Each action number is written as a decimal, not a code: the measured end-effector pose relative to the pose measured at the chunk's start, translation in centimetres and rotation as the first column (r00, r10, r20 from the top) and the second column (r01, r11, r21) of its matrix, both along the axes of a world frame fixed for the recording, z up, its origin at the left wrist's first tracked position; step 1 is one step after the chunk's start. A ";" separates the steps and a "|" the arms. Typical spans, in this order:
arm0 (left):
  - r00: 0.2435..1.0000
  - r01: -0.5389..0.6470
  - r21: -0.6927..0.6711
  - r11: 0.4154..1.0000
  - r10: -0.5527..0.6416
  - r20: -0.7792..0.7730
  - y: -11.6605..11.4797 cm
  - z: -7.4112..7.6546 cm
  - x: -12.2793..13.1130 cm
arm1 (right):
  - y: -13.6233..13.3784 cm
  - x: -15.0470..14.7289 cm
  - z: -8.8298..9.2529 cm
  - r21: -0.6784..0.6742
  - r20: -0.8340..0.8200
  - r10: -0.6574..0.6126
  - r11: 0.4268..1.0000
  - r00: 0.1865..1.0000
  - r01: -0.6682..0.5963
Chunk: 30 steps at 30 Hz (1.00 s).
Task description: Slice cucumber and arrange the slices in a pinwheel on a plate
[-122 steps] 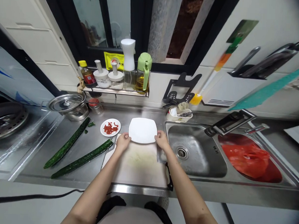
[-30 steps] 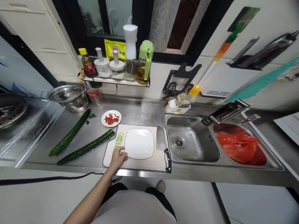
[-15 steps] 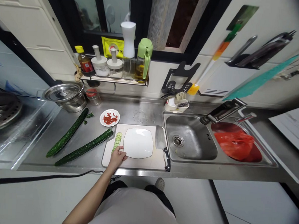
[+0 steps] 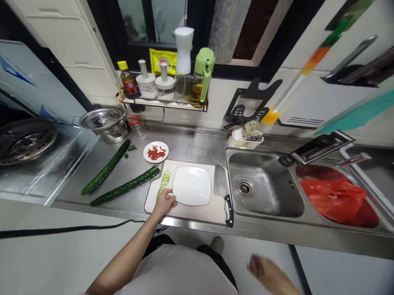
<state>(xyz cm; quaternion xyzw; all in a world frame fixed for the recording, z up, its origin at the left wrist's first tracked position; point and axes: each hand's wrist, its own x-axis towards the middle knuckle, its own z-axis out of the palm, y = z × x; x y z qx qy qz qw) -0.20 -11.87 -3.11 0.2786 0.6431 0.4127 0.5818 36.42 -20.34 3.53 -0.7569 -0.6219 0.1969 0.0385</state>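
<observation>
My left hand has its fingers closed at the lower left corner of a white square plate. The plate lies on a pale cutting board. A row of cucumber slices lies on the board just left of the plate, partly behind my fingers. To the plate's right rests a cleaver with a black handle. My right hand hangs in front of the counter, below its edge and away from everything; motion smears its fingers.
Two cucumbers and a small plate of chopped red pieces are left of the board. A lidded steel pot stands behind them. The sink is on the right, with a red plastic bag in its second basin.
My right hand has come into view at the lower right. My left hand stays at the plate's corner. The whole view has shifted, so the counter things appear farther right.
</observation>
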 end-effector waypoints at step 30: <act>0.492 0.160 -0.078 0.984 -0.148 -0.858 -2.5 1.7 -5.5 | 11.9 -24.9 -1.8 -0.024 -0.187 0.618 0.774 0.763 -0.633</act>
